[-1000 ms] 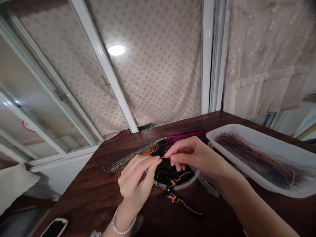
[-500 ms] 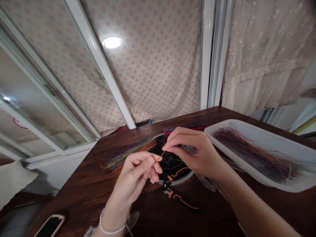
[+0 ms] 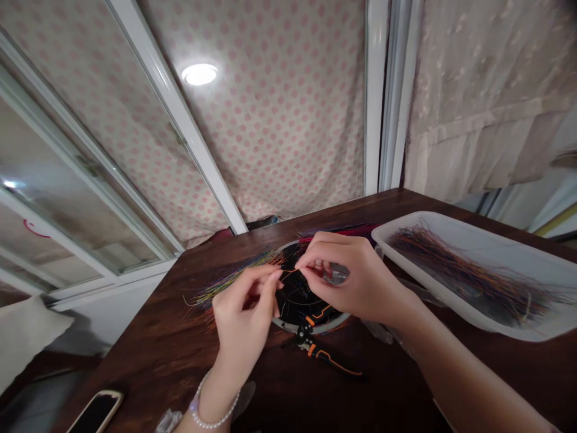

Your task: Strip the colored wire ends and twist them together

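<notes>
A thin orange wire (image 3: 290, 270) runs between my two hands, above a dark round tray (image 3: 293, 245) with a pale rim. My left hand (image 3: 246, 304) pinches one end between thumb and forefinger. The other end sits in the fingertips of my right hand (image 3: 349, 273). Just below, wire strippers (image 3: 305, 334) with black and orange handles lie across the tray's near rim, touched by neither hand. Beyond my left hand a bundle of multicoloured wires (image 3: 234, 279) rests on the table, partly hidden by my fingers.
At right stands a white plastic tub (image 3: 451, 225) holding many tangled wires (image 3: 473, 273). A phone (image 3: 97, 412) lies at the lower left of the dark wooden table (image 3: 148, 337). Pink and red wires (image 3: 354, 231) lie at the back, and clear plastic wrap (image 3: 378, 331) sits near my right forearm.
My left hand has turned and shifted its pinch, with its fingertips now up level with my right hand's. The wire between them now lies nearly flat instead of slanting. The view has tilted slightly.
</notes>
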Demonstrator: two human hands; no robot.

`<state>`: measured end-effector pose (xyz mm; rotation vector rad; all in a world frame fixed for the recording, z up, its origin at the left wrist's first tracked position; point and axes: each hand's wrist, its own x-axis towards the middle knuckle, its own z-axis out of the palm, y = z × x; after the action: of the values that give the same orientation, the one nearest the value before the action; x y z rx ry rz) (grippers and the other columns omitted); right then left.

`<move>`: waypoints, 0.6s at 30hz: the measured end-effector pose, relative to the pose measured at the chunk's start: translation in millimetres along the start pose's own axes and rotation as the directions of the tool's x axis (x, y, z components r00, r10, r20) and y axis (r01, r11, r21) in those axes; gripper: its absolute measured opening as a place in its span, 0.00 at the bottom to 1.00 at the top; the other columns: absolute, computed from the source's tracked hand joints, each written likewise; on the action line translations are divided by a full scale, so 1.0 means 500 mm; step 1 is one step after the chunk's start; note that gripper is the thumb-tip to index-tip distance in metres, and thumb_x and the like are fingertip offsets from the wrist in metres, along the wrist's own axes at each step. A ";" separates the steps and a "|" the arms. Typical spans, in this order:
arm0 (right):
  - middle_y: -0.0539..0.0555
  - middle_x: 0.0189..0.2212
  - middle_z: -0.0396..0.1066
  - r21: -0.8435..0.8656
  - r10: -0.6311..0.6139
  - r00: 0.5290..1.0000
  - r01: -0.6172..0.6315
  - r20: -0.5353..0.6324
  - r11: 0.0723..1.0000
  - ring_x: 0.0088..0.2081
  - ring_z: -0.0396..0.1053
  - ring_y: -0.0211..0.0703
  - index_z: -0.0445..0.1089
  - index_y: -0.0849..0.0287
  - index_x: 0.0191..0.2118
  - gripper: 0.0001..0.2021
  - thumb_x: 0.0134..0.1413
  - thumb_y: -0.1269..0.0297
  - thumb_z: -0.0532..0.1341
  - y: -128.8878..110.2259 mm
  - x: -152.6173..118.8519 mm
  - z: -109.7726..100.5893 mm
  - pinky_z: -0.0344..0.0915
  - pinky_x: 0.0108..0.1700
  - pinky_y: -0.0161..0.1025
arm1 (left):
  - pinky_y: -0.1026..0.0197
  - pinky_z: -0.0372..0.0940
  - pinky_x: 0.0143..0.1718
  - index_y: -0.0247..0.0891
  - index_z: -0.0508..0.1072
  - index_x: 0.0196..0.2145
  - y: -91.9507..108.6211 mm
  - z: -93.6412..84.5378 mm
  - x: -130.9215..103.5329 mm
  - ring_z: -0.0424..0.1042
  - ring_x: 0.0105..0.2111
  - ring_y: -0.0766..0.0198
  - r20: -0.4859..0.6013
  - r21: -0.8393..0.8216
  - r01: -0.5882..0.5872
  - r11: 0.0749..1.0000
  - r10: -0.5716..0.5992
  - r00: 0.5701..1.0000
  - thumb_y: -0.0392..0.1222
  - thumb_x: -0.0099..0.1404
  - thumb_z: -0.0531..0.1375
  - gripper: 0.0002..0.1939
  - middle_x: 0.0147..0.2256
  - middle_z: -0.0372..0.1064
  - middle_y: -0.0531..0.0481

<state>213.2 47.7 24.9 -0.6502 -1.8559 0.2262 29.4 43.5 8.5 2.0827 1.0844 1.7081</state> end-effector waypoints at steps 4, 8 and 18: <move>0.51 0.26 0.70 -0.035 -0.027 1.000 0.027 0.016 0.999 0.27 0.65 0.34 0.72 0.62 0.30 0.08 0.54 0.79 0.58 0.005 -0.001 -0.002 0.62 0.30 0.32 | 0.70 0.63 0.21 0.35 0.78 0.32 0.002 0.000 0.002 0.67 0.19 0.72 0.081 0.176 -0.244 0.954 0.233 0.969 0.31 0.65 0.62 0.05 0.22 0.72 0.54; 0.51 0.27 0.69 -0.041 -0.038 0.999 0.039 0.039 0.998 0.27 0.64 0.34 0.71 0.60 0.30 0.09 0.56 0.78 0.57 0.009 -0.002 -0.002 0.62 0.31 0.32 | 0.68 0.61 0.23 0.36 0.77 0.26 0.005 -0.005 0.013 0.66 0.22 0.70 0.157 0.091 -0.197 0.976 0.182 0.971 0.32 0.64 0.63 0.09 0.22 0.69 0.53; 0.50 0.25 0.68 -0.003 -0.026 0.999 0.026 0.021 1.000 0.26 0.65 0.34 0.72 0.61 0.29 0.09 0.57 0.78 0.58 0.008 0.000 -0.006 0.60 0.29 0.32 | 0.69 0.54 0.17 0.37 0.81 0.33 -0.010 -0.020 0.020 0.58 0.18 0.73 0.378 -0.288 0.212 0.934 -0.092 0.921 0.46 0.68 0.63 0.12 0.22 0.65 0.52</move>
<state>217.3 50.5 24.0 -0.6274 -1.8845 0.2138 18.7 51.2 15.9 1.9375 0.7713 1.2616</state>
